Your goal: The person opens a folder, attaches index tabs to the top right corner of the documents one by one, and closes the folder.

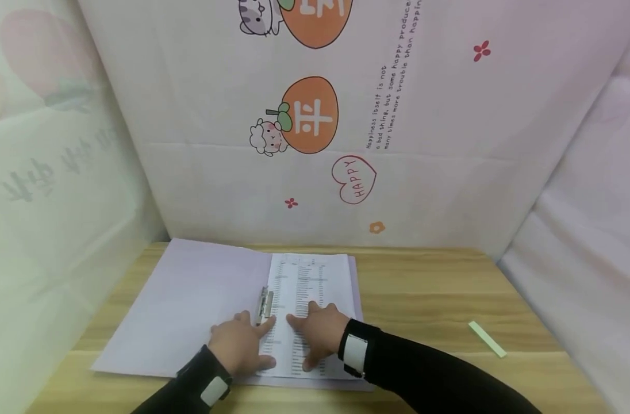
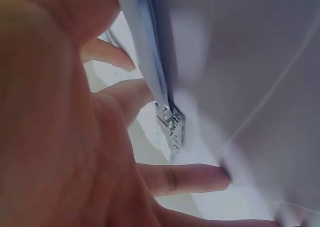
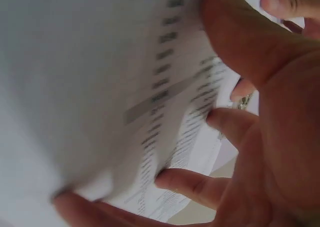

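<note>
A pale purple folder (image 1: 191,310) lies opened out on the wooden table. Printed sheets (image 1: 335,287) rest on its right half, and a metal clip (image 1: 265,305) stands at the fold. My left hand (image 1: 239,345) spreads its fingers across the fold, thumb and index finger touching the left edge of the sheets. In the left wrist view the clip (image 2: 172,129) shows beyond the fingers. My right hand (image 1: 321,332) rests on the printed page with fingers spread. The right wrist view shows its fingertips (image 3: 167,178) on the page (image 3: 100,62). Neither hand grips anything.
To the right a pale green strip (image 1: 487,339) lies on the wooden table (image 1: 418,287). A white printed cloth (image 1: 216,190) hangs behind the table, with more cloth at both sides. Each wrist wears a black band (image 1: 353,348).
</note>
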Available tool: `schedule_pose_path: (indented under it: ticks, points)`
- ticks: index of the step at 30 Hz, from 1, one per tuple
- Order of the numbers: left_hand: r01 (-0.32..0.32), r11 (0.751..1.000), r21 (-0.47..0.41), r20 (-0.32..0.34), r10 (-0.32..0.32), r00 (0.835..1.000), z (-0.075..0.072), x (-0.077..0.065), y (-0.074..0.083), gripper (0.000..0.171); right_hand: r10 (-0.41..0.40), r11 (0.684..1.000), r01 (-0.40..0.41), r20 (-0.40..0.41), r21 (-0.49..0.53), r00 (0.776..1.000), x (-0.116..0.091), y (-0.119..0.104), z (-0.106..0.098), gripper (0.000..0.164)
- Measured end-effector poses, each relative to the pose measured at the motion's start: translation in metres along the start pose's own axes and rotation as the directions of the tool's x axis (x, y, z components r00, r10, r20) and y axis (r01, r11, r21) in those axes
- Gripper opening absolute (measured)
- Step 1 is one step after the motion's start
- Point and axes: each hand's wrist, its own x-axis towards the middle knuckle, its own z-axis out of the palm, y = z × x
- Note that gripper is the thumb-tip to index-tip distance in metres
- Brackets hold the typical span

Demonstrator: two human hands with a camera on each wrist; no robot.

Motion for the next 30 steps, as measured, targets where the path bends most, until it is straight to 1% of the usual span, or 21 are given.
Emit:
schedule_pose_path:
  ticks: [5, 8, 10, 12, 16, 19, 21, 25, 28, 30]
  points:
    - [-0.004, 1.0, -0.022, -0.01, 0.004, 1.0, 0.001, 0.005, 0.006, 0.085, -0.052, 0.999, 0.051, -0.067, -0.007, 0.996, -0.01, 0.018, 0.007, 0.096]
    - [-0.002, 0.999, -0.038, -0.016, 0.001, 1.0, 0.001, 0.003, 0.008, 0.085, -0.081, 0.997, 0.082, -0.102, 0.001, 0.991, -0.022, 0.028, 0.009, 0.085]
    - [0.008, 0.999, -0.042, -0.014, -0.009, 1.0, 0.001, 0.002, 0.008, 0.085, -0.075, 0.997, 0.078, -0.116, 0.016, 0.99, -0.03, 0.034, 0.009, 0.08]
    - [0.021, 0.999, -0.042, -0.003, -0.021, 1.0, 0.001, 0.0, 0.008, 0.085, -0.081, 0.996, 0.085, -0.118, 0.032, 0.99, -0.039, 0.039, 0.01, 0.075]
    - [0.031, 0.999, -0.026, 0.015, -0.031, 0.999, -0.001, -0.001, 0.009, 0.086, -0.105, 0.991, 0.11, -0.073, 0.077, 0.992, -0.05, 0.048, 0.017, 0.074]
    - [0.025, 1.0, 0.006, 0.009, -0.025, 1.0, -0.001, 0.0, 0.013, 0.086, -0.132, 0.988, 0.136, -0.053, 0.069, 0.99, -0.053, 0.056, 0.022, 0.074]
    - [0.018, 0.999, 0.027, -0.002, -0.018, 1.0, -0.001, 0.002, 0.015, 0.086, -0.14, 0.988, 0.144, -0.063, 0.056, 0.988, -0.052, 0.06, 0.024, 0.073]
    - [0.001, 0.999, 0.04, -0.013, 0.0, 1.0, -0.001, 0.005, 0.019, 0.086, -0.14, 0.988, 0.145, -0.076, 0.059, 0.987, -0.052, 0.067, 0.027, 0.072]
    - [0.004, 0.998, 0.068, -0.017, -0.002, 1.0, 0.002, 0.004, 0.018, 0.086, -0.156, 0.985, 0.161, -0.087, 0.057, 0.984, -0.052, 0.069, 0.029, 0.072]
    - [0.007, 0.994, 0.107, -0.023, -0.005, 1.0, 0.004, 0.002, 0.018, 0.085, -0.169, 0.984, 0.174, -0.094, 0.046, 0.981, -0.052, 0.068, 0.03, 0.072]
